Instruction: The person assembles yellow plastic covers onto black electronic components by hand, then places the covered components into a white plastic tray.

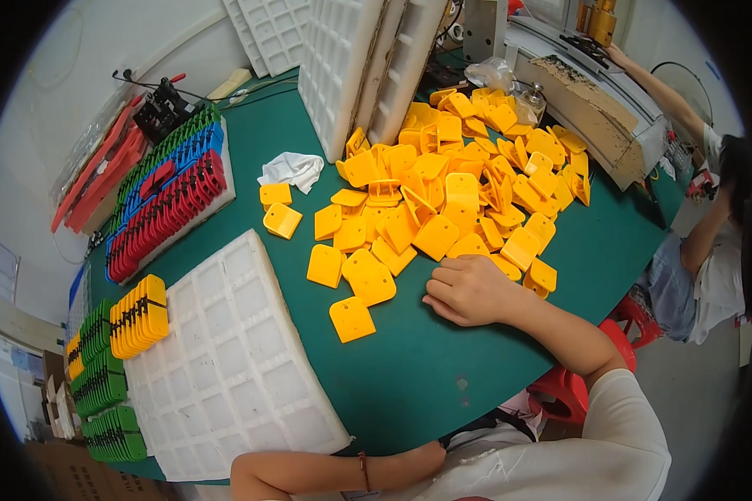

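My right hand (464,290) rests on the green table mat with its fingers curled in, and nothing shows in it. It touches or nearly touches the front of a large heap of yellow plastic pieces (437,238), square with rounded corners and a small hole; some look folded in two. One yellow piece (353,320) lies flat at the heap's near left edge. Down by the table's front edge, my left hand (424,461) lies close to my body, its fingers hidden. A white gridded tray (217,334) lies left of the heap, beyond my left forearm.
Rows of red pieces (171,209), with blue and green behind, stand at the far left. Yellow pieces (139,317) with black parts and green stacks (100,380) line the tray's left side. Upright white trays (330,75) and a crumpled white cloth (292,171) lie behind. A person (714,250) sits at right.
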{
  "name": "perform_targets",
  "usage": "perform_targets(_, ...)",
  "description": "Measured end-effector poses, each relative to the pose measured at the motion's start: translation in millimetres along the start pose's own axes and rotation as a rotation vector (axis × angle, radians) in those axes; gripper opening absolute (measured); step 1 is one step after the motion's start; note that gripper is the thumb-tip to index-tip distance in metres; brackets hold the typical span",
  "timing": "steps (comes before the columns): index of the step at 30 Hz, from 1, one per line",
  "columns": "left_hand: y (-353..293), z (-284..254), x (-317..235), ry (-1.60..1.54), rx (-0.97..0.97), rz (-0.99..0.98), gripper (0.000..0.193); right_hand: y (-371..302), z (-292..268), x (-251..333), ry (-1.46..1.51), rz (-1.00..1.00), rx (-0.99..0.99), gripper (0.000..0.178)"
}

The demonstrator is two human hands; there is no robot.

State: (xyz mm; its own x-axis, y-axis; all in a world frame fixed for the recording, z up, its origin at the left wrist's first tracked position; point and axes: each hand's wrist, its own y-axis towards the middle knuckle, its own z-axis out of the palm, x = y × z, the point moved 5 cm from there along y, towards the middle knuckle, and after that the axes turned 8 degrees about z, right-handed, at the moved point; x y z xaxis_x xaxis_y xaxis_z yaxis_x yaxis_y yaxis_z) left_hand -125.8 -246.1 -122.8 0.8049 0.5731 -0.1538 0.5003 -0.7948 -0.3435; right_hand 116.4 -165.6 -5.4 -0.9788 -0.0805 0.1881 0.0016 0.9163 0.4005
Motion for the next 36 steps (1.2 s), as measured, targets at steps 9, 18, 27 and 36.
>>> perform_targets(9, -2.9, -10.2, 3.3, -0.039, 0.085, 0.016, 0.033, -3.5, -10.2, 3.2, 0.084, 0.03, -0.203, 0.026)
perform_targets(18, -3.4, -11.6, 4.5, -0.033, 0.094, -0.012, 0.033, -0.8, -3.2, 13.9, 0.199, -0.077, -0.161, 0.023)
perform_targets(27, -2.6, -12.3, 5.3, -0.03, 0.107, -0.028, 0.033, 1.4, -2.9, 17.4, 0.325, -0.108, -0.092, 0.021)
perform_targets(36, -1.5, -9.1, 3.6, -0.008, 0.076, -0.049, 0.031, 2.7, -5.1, 18.7, 0.302, -0.163, -0.177, 0.028)
